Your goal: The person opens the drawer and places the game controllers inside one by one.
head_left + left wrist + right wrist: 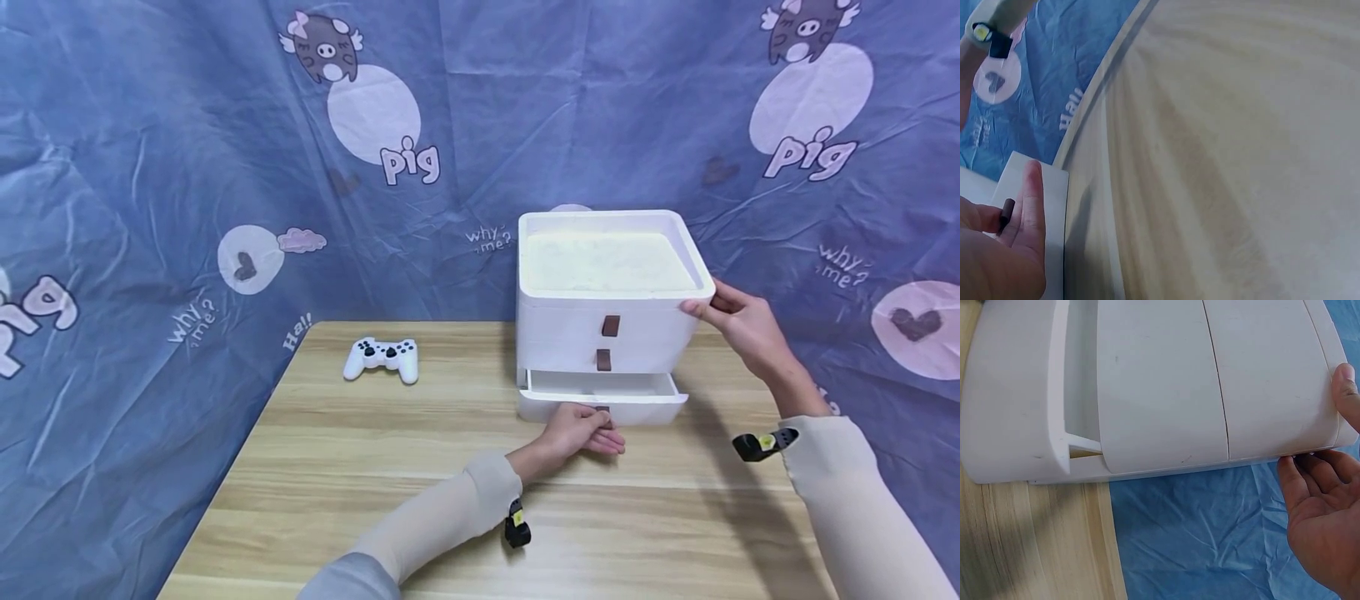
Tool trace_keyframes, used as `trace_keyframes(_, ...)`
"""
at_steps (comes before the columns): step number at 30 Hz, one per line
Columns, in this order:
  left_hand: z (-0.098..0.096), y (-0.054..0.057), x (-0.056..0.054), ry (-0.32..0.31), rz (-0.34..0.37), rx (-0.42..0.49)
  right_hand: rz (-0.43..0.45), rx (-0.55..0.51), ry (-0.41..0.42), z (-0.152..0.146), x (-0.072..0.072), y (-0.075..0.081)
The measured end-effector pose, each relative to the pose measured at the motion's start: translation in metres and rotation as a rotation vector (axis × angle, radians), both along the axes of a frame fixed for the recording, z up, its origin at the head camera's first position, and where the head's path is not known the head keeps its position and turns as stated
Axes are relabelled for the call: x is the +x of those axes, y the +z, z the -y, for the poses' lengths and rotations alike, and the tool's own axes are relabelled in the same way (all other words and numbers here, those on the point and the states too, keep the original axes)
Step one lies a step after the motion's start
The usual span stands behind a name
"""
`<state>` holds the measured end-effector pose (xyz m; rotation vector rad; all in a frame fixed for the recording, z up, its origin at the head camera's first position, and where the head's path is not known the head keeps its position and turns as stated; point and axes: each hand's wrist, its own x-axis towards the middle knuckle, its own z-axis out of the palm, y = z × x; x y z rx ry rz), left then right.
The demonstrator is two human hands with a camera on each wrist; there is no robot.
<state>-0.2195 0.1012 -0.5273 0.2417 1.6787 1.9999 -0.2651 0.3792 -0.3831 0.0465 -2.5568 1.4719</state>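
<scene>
1. Cabinet (558, 337), white, with a raised rim around its top, stood upright on the wood-grain counter (360, 467) near the back edge, well apart from the back left corner.
2. Its bottom drawer (651, 413) jutted partly out toward the counter's front edge, while the two drawers above sat flush, each with a brown tab on its front.
3. The left hand (576, 429) pinched the bottom drawer's brown pull (1007, 214) between thumb and fingers.
4. The right hand (750, 329) gripped the cabinet's upper right front corner, thumb on the front face and fingers against the side.
5. A white game controller (381, 358) lay near the counter's back left corner, untouched.
6. Blue printed cloth (187, 150) hung behind the back edge.
</scene>
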Motion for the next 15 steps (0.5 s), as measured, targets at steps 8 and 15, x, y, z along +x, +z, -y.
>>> trace_keyframes(8,0.0,0.002,0.017,-0.022,0.015,-0.019,-0.013,-0.03,0.01,0.0,-0.002,0.001)
trace_keyframes(15,0.003,0.002,0.039,-0.03,0.023,-0.046,-0.012,-0.013,0.006,0.001,0.0,0.0)
